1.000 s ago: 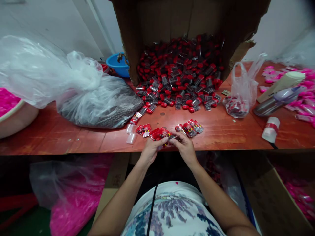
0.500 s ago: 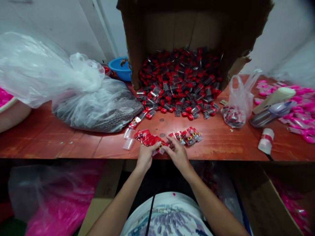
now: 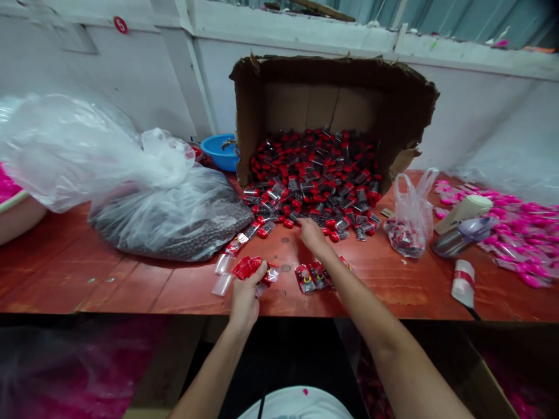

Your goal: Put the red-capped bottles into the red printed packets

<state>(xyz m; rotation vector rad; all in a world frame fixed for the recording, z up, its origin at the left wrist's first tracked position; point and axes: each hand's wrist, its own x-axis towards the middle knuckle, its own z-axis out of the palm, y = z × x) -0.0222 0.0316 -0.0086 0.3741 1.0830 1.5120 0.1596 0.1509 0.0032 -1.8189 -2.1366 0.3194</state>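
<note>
My left hand (image 3: 246, 297) is closed on a bunch of small red packets (image 3: 250, 267) at the front edge of the red wooden table (image 3: 131, 285). My right hand (image 3: 311, 232) reaches forward to the near edge of a heap of small red-capped clear pieces (image 3: 312, 180); its fingers curl down among them and I cannot make out whether they hold any. The heap spills out of a torn cardboard box (image 3: 248, 116) lying on its side. Under my right forearm a short row of red packets (image 3: 311, 276) lies on the table.
A big clear bag of dark beads (image 3: 174, 215) sits left of the box, a blue bowl (image 3: 218, 150) behind it. A small plastic bag (image 3: 408, 218), a grey hand tool (image 3: 463, 235), a taped roll (image 3: 463, 282) and pink pieces (image 3: 519, 221) lie right. Two clear empty sleeves (image 3: 222, 273) lie by my left hand.
My right hand left the packets and stretched forward to the heap of red-capped pieces. My left hand stayed on the bunch of packets. The camera tilted up.
</note>
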